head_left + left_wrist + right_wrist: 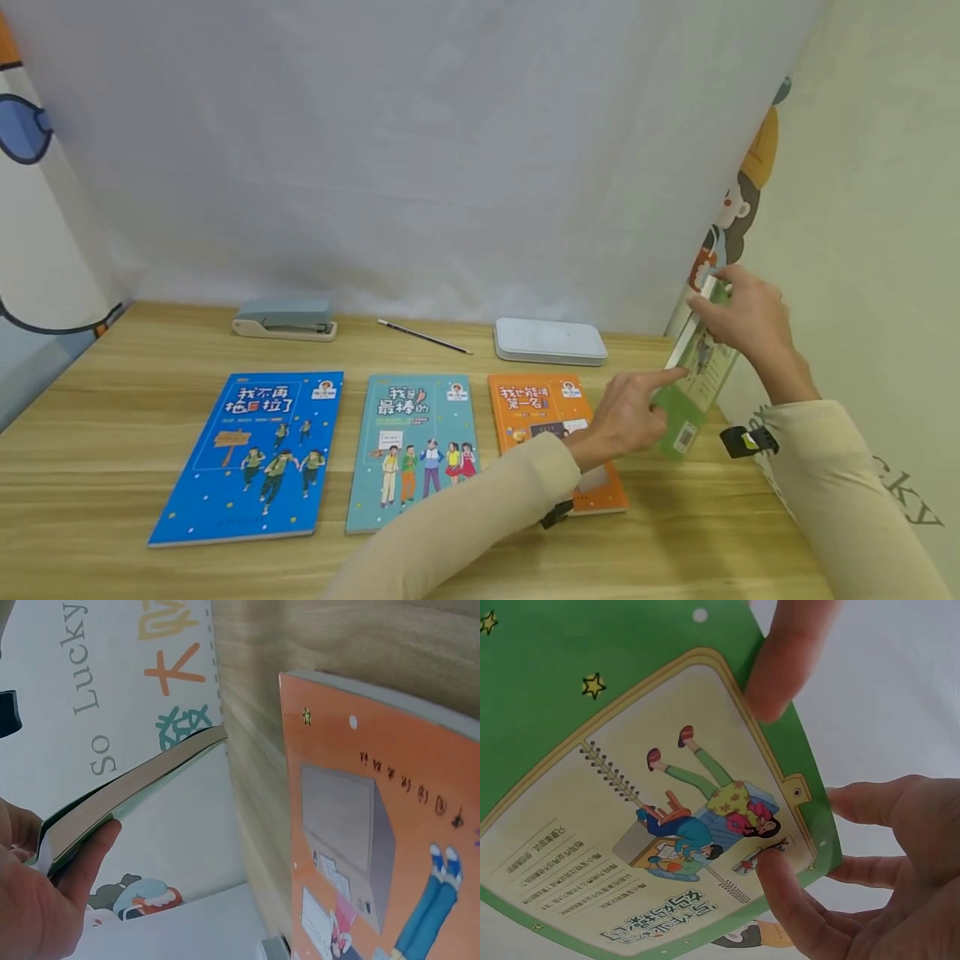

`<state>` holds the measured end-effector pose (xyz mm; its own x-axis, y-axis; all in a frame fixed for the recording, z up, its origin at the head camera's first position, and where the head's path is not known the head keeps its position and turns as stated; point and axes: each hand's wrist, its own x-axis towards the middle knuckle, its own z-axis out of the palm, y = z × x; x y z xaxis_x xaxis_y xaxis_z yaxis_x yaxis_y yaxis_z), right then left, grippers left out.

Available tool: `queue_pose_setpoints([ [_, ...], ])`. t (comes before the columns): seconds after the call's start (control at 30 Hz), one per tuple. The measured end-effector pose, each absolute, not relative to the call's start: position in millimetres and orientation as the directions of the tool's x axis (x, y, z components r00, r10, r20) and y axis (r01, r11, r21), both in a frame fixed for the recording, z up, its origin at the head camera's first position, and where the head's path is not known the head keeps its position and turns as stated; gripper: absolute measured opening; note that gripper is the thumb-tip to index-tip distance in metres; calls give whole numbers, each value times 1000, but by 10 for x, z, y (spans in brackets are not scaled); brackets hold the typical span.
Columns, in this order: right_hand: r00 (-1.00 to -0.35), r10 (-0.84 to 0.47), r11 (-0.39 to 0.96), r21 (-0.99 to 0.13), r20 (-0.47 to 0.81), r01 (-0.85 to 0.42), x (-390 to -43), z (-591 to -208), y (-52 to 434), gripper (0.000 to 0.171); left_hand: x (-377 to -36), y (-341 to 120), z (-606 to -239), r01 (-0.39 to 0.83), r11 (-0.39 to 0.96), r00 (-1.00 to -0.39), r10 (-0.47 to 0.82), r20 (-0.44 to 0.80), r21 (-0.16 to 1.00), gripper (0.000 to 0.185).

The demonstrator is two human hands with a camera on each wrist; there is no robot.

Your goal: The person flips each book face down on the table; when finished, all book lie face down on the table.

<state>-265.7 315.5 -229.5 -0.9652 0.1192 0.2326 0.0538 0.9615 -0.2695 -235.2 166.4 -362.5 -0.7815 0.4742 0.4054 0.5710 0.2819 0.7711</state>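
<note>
A green paperback book, its back cover with cartoon figures facing me, stands tilted above the right of the table. Near its top my right hand grips it, fingertips on the cover in the right wrist view. My left hand comes from the left and pinches the book's edge, one finger stretched over the cover. From the left wrist view the book is seen edge-on, pages closed. Part of the grip behind the book is hidden. Under my left forearm lies an orange book, partly covered.
A blue book and a teal book lie on the wooden table. Behind them are a grey-blue stapler, a pencil and a pale case. White cloth closes off the back; a printed sheet hangs at right.
</note>
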Motion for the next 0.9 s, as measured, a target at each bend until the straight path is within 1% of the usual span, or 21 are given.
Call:
queue_pose_setpoints([
  [0.07,-969,107,958,-282,224,41,-2652,-2293,3155,70,-2347,1659,-3638,557,266,-791,459,405,787,74],
  [0.13,-972,95,947,-322,214,21,-2647,-2293,3171,72,-2348,1656,-3647,550,248,-796,446,410,798,74],
  [0.27,-980,69,889,-457,187,-24,-2656,-2314,3248,74,-2351,1635,-3652,528,211,-809,421,412,822,74],
  [0.4,-988,69,825,-565,137,-21,-2680,-2359,3372,76,-2348,1599,-3651,472,179,-836,401,374,863,73],
  [0.53,-993,77,802,-597,94,5,-2693,-2409,3506,79,-2344,1561,-3632,417,133,-855,393,339,899,72],
  [0.73,-996,72,780,-625,45,29,-2721,-2532,3674,78,-2344,1520,-3603,413,122,-862,371,345,902,72],
  [0.9,-1000,24,753,-657,-6,22,-2736,-2627,3819,75,-2328,1492,-3600,403,112,-867,363,340,908,72],
])
